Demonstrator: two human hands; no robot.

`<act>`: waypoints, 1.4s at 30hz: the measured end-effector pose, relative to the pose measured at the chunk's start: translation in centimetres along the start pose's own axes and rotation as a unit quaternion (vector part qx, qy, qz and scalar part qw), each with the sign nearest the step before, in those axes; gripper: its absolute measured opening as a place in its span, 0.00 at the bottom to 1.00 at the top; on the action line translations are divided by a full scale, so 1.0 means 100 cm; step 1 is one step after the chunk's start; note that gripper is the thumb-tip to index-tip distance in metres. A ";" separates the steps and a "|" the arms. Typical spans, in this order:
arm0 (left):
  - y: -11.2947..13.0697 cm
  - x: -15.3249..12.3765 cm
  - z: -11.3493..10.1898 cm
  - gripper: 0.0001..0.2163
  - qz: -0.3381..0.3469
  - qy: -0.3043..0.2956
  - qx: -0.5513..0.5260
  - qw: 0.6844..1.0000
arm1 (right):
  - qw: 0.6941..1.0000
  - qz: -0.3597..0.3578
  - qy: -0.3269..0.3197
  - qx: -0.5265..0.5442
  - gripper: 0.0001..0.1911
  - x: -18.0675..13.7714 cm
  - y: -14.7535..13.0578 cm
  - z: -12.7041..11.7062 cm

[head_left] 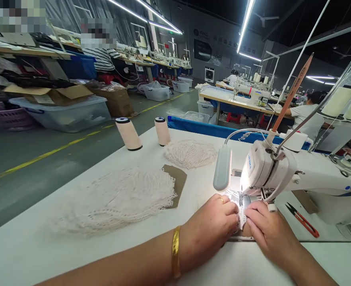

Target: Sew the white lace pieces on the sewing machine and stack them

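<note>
Under the needle area of a white sewing machine lies a small piece of white lace fabric, lit by the machine's lamp. My left hand, with a ring and a gold bangle, has its fingers curled down on the lace's left side. On the other side, my right hand pinches at the lace's right edge, close to the presser foot. A large stack of white lace pieces lies left of my hands, partly over a brown card. Behind it is a smaller lace pile.
Two cones of pale thread, a leaning one and a shorter one, stand at the table's far left edge. Orange-handled thread snips lie right of my right hand. A grey lamp hangs left of the machine head. Co-workers sit at other tables.
</note>
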State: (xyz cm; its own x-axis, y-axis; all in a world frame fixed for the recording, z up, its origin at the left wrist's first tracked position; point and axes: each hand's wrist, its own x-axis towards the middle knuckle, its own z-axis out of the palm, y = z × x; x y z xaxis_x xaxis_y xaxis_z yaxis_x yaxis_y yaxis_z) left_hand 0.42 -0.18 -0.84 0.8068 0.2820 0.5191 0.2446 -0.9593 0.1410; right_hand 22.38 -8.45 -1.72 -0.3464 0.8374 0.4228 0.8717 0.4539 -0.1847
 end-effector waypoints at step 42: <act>-0.028 0.017 0.010 0.15 -0.062 -0.053 -0.008 0.997 | 0.995 0.085 0.008 -0.060 0.20 0.001 0.003 0.017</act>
State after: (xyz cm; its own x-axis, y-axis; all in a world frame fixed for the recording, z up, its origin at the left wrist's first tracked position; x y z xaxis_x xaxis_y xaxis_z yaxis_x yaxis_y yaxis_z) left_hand 1.64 2.96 -1.20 0.8233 0.3968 0.4059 0.3376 -0.9172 0.2118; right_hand 21.99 -7.73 -3.23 -0.1857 0.8940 0.4079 0.9528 0.2653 -0.1477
